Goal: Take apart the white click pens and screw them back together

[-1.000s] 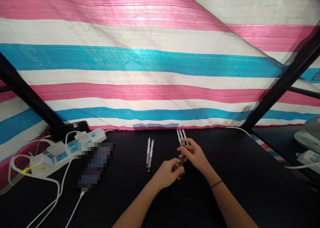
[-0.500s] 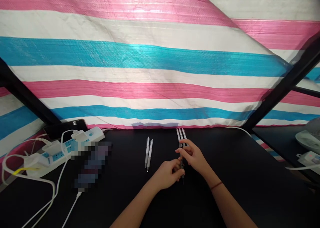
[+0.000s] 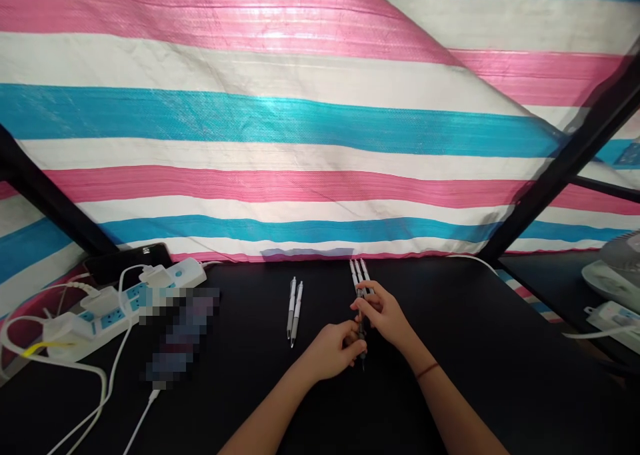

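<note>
My left hand (image 3: pixel 334 352) is closed, its thumb and fingers pinching the lower part of a slim dark grey pen (image 3: pixel 363 358). The pen's narrow tip points down toward me. Higher up, my right hand (image 3: pixel 384 314) pinches the same pen near its other end; the fingers hide much of the barrel. Just beyond the right hand, three white pens (image 3: pixel 357 272) lie side by side, their near ends covered by that hand. To the left lie two white pens with grey grips (image 3: pixel 294 314), nearly parallel, tips toward me.
On the left of the black table (image 3: pixel 240 388) sits a white power strip (image 3: pixel 113 322) with plugs and looping cables. A blurred phone-like object (image 3: pixel 183 338) on a white cable (image 3: pixel 140 418) lies near it. A striped sheet (image 3: pixel 280 175) hangs behind, between black posts.
The view has tilted up and shifted slightly. Both hands keep their grip on the dark pen, with hardly any movement between them.
</note>
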The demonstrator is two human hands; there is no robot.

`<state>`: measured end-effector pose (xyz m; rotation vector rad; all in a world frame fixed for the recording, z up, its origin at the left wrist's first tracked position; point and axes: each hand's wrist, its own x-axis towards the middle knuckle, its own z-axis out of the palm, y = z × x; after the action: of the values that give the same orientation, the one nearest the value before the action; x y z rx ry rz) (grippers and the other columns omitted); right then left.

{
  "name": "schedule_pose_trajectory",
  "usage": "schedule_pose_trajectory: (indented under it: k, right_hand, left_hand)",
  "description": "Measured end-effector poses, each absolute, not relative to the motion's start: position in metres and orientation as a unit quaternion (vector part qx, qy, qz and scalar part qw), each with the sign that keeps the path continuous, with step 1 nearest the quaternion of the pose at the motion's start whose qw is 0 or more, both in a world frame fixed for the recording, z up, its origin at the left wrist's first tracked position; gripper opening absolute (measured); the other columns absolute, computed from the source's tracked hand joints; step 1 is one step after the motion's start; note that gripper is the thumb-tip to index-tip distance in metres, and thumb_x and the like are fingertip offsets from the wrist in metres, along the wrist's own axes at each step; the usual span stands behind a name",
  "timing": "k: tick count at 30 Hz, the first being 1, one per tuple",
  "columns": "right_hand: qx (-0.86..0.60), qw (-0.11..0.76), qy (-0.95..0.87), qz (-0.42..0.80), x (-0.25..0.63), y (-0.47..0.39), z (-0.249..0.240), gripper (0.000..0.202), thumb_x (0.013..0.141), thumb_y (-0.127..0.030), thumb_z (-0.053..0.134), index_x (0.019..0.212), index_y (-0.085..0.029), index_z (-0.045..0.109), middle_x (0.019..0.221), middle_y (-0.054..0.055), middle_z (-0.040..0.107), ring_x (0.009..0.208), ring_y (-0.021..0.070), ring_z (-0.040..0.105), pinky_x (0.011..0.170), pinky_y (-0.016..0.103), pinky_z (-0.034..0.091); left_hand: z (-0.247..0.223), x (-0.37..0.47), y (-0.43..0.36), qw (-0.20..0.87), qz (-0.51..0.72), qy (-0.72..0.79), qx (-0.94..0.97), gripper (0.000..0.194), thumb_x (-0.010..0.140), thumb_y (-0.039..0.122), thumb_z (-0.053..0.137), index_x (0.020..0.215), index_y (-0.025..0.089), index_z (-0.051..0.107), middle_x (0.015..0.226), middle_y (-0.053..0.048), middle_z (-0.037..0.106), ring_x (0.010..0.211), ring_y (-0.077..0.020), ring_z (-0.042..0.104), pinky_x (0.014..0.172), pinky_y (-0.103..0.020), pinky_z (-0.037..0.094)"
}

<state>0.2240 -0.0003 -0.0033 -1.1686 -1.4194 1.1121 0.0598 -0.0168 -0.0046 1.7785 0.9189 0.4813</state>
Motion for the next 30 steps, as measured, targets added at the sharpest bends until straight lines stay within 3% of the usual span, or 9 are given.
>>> schedule_pose_trajectory:
  k: [20, 26, 30]
  right_hand:
    - [-0.472, 0.462, -0.585, 0.470, 0.232, 0.001, -0.005, 0.035, 0.081, -0.042, 0.059, 0.104, -0.020, 0.047, 0.071, 0.003, 0.067, 0.058, 0.0169, 0.062, 0.044, 0.023, 0.041]
    - [-0.466, 0.456, -0.611, 0.449, 0.234, -0.001, 0.000, 0.027, 0.082, -0.039, 0.058, 0.099, -0.020, 0.047, 0.068, 0.002, 0.066, 0.056, 0.0157, 0.061, 0.050, 0.025, 0.045]
    - [-0.477, 0.463, -0.614, 0.426, 0.234, -0.002, 0.000, 0.028, 0.084, -0.036, 0.055, 0.106, -0.021, 0.046, 0.069, 0.001, 0.066, 0.058, 0.0161, 0.062, 0.051, 0.026, 0.047]
  left_hand:
    - [-0.001, 0.059, -0.020, 0.486, 0.195, 0.377, 0.764, 0.013, 0.084, 0.030, 0.048, 0.081, 0.018, 0.054, 0.074, 0.001, 0.067, 0.056, -0.0111, 0.058, 0.061, -0.022, 0.044]
    - [0.002, 0.059, -0.021, 0.470, 0.179, 0.383, 0.775, 0.015, 0.084, 0.031, 0.048, 0.082, 0.019, 0.056, 0.077, 0.000, 0.068, 0.064, -0.0129, 0.061, 0.064, -0.023, 0.044]
    - [0.003, 0.058, -0.022, 0.472, 0.180, 0.386, 0.772, 0.017, 0.085, 0.032, 0.047, 0.084, 0.018, 0.057, 0.077, 0.000, 0.069, 0.062, -0.0128, 0.061, 0.064, -0.023, 0.044]
